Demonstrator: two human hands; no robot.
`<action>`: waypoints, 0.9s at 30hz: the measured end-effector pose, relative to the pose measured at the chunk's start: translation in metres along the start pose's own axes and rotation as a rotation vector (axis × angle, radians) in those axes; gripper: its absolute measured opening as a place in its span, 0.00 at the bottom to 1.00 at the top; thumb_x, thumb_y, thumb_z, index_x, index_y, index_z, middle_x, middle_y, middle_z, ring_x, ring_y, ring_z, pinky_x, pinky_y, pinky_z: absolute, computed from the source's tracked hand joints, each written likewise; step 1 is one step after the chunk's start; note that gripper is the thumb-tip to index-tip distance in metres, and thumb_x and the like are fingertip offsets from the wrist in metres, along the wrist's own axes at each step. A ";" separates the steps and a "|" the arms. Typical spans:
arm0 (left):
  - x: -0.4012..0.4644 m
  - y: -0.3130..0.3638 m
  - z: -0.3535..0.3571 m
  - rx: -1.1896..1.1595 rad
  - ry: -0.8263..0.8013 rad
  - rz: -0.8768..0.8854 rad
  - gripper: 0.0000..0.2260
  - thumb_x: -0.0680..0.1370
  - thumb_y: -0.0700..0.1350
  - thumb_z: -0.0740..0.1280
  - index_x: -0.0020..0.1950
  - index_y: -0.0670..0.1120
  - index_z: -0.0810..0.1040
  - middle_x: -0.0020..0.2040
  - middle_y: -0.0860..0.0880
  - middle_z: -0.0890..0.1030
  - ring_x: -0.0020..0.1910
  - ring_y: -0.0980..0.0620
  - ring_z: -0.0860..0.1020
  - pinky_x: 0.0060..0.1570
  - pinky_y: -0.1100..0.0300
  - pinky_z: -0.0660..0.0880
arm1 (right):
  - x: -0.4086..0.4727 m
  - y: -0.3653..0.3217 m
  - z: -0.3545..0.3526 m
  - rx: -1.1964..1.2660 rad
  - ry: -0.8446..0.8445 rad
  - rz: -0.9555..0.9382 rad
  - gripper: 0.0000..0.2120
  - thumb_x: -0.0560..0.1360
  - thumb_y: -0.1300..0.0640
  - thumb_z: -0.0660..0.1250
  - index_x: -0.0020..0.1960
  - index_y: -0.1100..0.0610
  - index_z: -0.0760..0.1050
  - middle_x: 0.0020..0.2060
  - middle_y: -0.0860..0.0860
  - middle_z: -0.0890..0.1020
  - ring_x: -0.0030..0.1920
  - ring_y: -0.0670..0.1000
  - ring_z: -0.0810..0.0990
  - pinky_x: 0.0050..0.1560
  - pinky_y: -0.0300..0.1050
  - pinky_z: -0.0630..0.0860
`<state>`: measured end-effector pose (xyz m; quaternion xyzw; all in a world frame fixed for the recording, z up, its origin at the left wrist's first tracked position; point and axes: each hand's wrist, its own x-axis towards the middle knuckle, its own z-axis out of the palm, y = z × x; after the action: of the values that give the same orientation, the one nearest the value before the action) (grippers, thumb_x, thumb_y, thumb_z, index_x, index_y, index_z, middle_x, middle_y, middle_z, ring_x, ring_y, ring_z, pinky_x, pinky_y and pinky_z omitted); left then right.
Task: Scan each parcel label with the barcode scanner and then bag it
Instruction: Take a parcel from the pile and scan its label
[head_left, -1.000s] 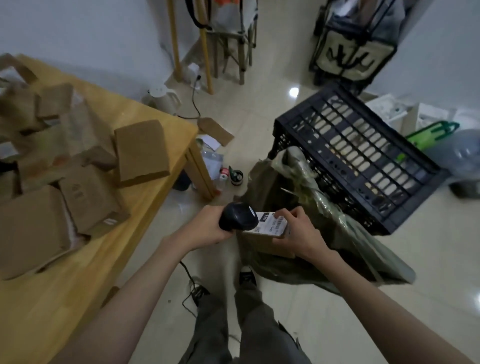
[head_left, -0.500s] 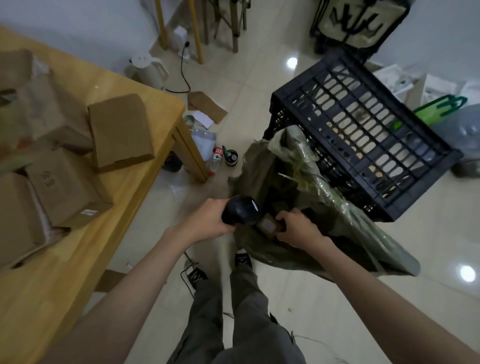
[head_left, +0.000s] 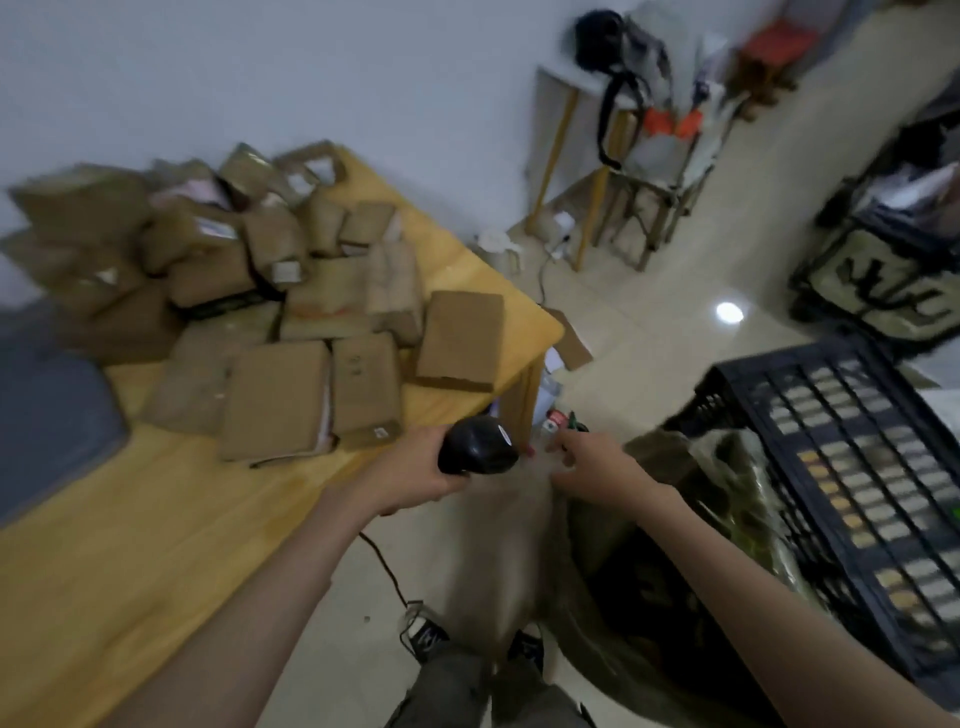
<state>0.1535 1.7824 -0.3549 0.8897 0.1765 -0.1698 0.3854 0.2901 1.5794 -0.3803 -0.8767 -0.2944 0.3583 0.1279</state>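
Hands: my left (head_left: 410, 475) grips one scanner (head_left: 478, 446); my right (head_left: 597, 465) hangs loose, holding nothing.
Parcels (head_left: 275, 306): blurred heap on counter (head_left: 156, 545), uncountable.
Bag (head_left: 670, 561): one.

A heap of brown cardboard parcels (head_left: 291, 312) crowds the far left of the light wooden table (head_left: 156, 545), reaching almost to its right corner; the near stretch of tabletop is bare wood. A grey flat object (head_left: 47, 415) lies at the table's left edge. Between the table and the black slatted plastic crate (head_left: 852, 483) on the right runs a lane of pale tiled floor (head_left: 649, 322). The open olive-green plastic bag (head_left: 675, 519) against the crate narrows it nearby. Small clutter, blurred, sits by the table leg (head_left: 524, 400).
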 end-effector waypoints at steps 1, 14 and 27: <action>-0.010 -0.010 -0.012 -0.017 0.025 -0.020 0.10 0.72 0.44 0.72 0.51 0.49 0.78 0.39 0.49 0.83 0.33 0.54 0.82 0.37 0.53 0.80 | 0.005 -0.018 -0.004 -0.032 -0.004 -0.039 0.15 0.78 0.55 0.67 0.63 0.57 0.75 0.50 0.51 0.79 0.47 0.49 0.76 0.46 0.43 0.72; -0.120 -0.132 -0.127 -0.266 0.340 -0.158 0.08 0.75 0.43 0.73 0.53 0.50 0.80 0.35 0.50 0.81 0.31 0.58 0.80 0.31 0.59 0.78 | 0.082 -0.222 0.017 -0.155 -0.105 -0.294 0.17 0.78 0.50 0.68 0.66 0.50 0.73 0.56 0.51 0.81 0.49 0.48 0.81 0.51 0.47 0.81; -0.114 -0.210 -0.169 -0.376 0.549 -0.364 0.07 0.74 0.39 0.72 0.49 0.47 0.79 0.32 0.45 0.83 0.30 0.50 0.83 0.34 0.55 0.80 | 0.156 -0.300 0.061 0.049 -0.193 -0.146 0.20 0.80 0.53 0.66 0.65 0.66 0.73 0.55 0.61 0.82 0.53 0.58 0.83 0.56 0.58 0.81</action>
<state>-0.0124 2.0220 -0.3277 0.7698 0.4565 0.0446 0.4440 0.2087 1.9130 -0.3797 -0.8110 -0.3594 0.4379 0.1463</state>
